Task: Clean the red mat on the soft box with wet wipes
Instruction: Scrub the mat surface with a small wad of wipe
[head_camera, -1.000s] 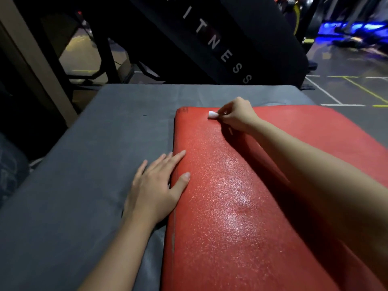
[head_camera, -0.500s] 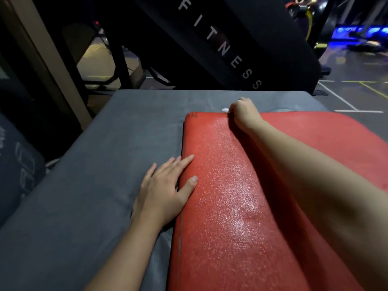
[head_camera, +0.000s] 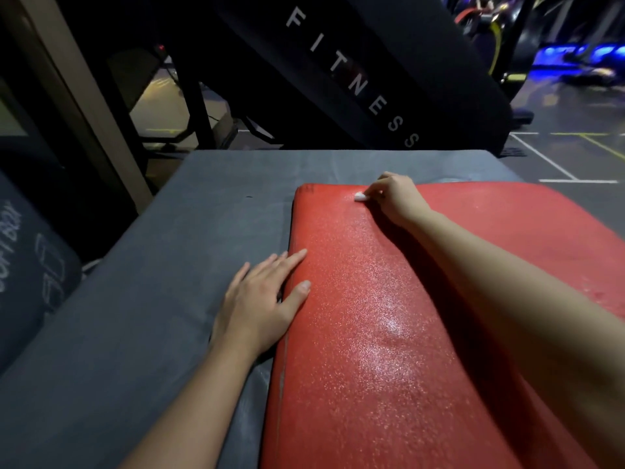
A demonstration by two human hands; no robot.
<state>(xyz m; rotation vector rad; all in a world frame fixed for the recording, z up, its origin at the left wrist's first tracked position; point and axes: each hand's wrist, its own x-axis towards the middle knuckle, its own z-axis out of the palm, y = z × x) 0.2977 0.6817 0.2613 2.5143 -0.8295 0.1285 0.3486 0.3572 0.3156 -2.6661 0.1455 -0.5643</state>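
A red mat [head_camera: 389,333] with a wet, glistening surface lies on the right half of a grey soft box [head_camera: 162,299]. My right hand [head_camera: 397,198] reaches to the mat's far edge and is closed around a small white wet wipe [head_camera: 360,197], which pokes out at the fingertips and touches the mat. My left hand [head_camera: 260,299] lies flat, fingers apart, on the box at the mat's left edge, with its thumb and fingertips resting on the red surface.
A dark slanted panel [head_camera: 355,82] lettered FITNESS rises behind the box. A wooden post [head_camera: 77,106] stands at the left, a dark printed cushion [head_camera: 30,272] lies low on the left, and gym machines [head_camera: 507,38] with blue lights stand at the back right.
My right hand pushed the wipe out to the mat's far edge and has come slightly back onto the mat. My left hand stayed in place.
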